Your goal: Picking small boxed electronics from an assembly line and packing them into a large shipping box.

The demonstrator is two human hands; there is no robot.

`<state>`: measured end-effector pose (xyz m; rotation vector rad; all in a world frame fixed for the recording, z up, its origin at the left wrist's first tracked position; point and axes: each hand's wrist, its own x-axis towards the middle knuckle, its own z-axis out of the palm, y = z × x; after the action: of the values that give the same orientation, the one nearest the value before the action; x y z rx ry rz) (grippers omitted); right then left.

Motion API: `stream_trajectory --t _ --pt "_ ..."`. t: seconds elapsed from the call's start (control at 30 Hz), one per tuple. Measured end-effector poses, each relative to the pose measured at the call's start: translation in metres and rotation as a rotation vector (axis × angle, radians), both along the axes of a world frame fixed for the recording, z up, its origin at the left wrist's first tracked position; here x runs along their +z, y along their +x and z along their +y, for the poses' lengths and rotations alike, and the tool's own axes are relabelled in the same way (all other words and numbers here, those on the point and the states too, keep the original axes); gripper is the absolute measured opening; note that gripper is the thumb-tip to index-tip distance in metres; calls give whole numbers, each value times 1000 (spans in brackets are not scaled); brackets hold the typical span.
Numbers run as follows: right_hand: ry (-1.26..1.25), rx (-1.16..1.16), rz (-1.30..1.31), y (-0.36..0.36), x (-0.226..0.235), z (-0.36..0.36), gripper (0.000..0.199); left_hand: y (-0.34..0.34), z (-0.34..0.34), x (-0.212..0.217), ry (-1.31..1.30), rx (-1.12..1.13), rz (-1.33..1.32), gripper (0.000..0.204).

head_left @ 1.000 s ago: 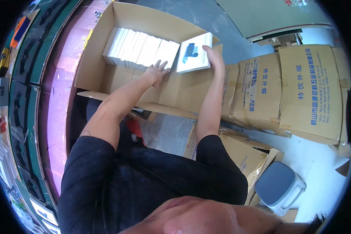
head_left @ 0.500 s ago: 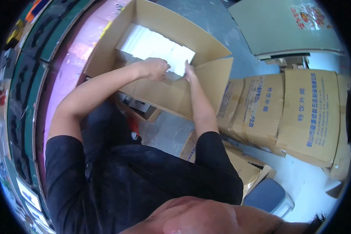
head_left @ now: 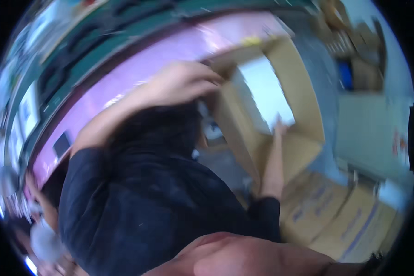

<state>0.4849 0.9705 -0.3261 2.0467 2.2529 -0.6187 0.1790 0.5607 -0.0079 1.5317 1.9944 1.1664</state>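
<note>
A tall open cardboard box [head_left: 301,87] stands in front of me. Inside lies a stack of white sheet-like pieces [head_left: 264,87] with uneven edges; their exact kind is unclear. My right hand [head_left: 282,127] reaches into the box at the near end of the white stack, a finger stretched out against it and the other fingers partly hidden. Out of the box, on its left, my left hand [head_left: 184,83] hangs over the edge of the pink-covered table. Motion smears its bent fingers, so whether they hold anything does not show.
The long pink-covered table [head_left: 156,50] runs along the left and far side. Closed cardboard cartons [head_left: 322,207] stand at the lower right, near a pale green panel [head_left: 372,133]. Another person's arm [head_left: 41,198] shows at the far left.
My view has swung left, so the box appears farther right. My left hand has left the white stack and come out over the table edge. My right hand stays at the stack.
</note>
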Motion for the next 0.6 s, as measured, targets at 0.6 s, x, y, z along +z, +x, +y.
stream_trajectory --t 0.6 --pt "132 -90 -56 -32 36 -65 145 -26 -80 9 -86 341 17 24"
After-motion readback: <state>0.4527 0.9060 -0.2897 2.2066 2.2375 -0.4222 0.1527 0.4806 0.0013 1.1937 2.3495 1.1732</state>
